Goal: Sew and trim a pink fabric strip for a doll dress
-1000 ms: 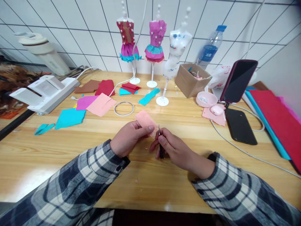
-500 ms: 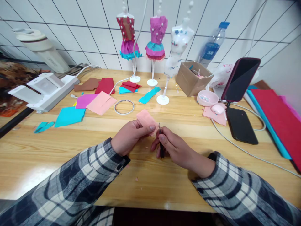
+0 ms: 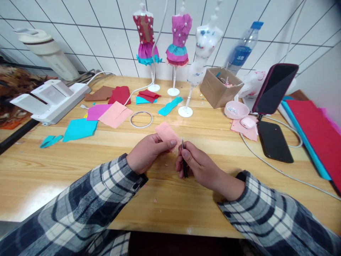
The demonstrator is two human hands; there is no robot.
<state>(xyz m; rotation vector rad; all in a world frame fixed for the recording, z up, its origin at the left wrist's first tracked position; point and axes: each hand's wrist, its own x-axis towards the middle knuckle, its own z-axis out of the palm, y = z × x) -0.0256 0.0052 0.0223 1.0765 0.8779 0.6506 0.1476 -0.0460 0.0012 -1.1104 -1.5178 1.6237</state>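
My left hand [image 3: 151,151] pinches a small piece of pink crepe paper [image 3: 167,132] between thumb and fingers, above the middle of the table. The paper's lower right edge looks ragged. Wrapped round a pair of small scissors [image 3: 185,166] with black handles is my right hand [image 3: 198,161]. Their thin metal tip points away from me, close beside the paper's right corner; whether it touches the paper I cannot tell. Tiny pink scraps [image 3: 155,200] lie on the wood below my hands.
Two mini dress forms in paper dresses [image 3: 146,35] [image 3: 179,39] and a bare floral one [image 3: 204,46] stand at the back. Crepe paper pieces [image 3: 80,129] and a bangle [image 3: 141,120] lie left. Right are a cardboard box [image 3: 217,90], bead bowl [image 3: 236,110], and phone [image 3: 275,142].
My right hand and the scissors have shifted slightly right, away from the paper, and more of the metal tip shows. My left hand keeps hold of the paper. The whole view has moved a little.
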